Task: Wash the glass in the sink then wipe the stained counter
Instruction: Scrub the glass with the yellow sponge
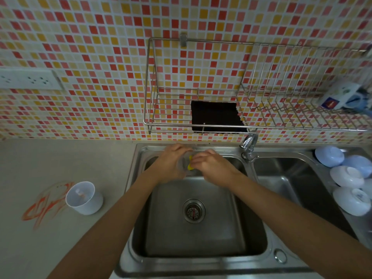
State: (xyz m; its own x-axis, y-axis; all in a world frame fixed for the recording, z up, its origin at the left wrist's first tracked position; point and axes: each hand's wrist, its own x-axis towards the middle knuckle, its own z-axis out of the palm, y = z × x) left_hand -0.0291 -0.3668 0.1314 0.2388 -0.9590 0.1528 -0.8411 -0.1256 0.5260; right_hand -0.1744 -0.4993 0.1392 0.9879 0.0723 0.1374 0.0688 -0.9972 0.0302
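Glass wrapped in my left grip; right grip pinches yellow sponge. I should scrub firmly around its inside.

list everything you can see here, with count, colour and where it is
glass: 1, clear, held over left basin
sponge: 1, yellow, at the glass
stain: 1, orange, counter left
cup: 1, white, beside stain
sink: 1, steel, two basins
tap: 1, chrome, between basins
rack: 1, steel, on wall
cloth: 1, black, in rack
bowls: several, pale blue-white, right of sink
left hand: on glass
right hand: on sponge
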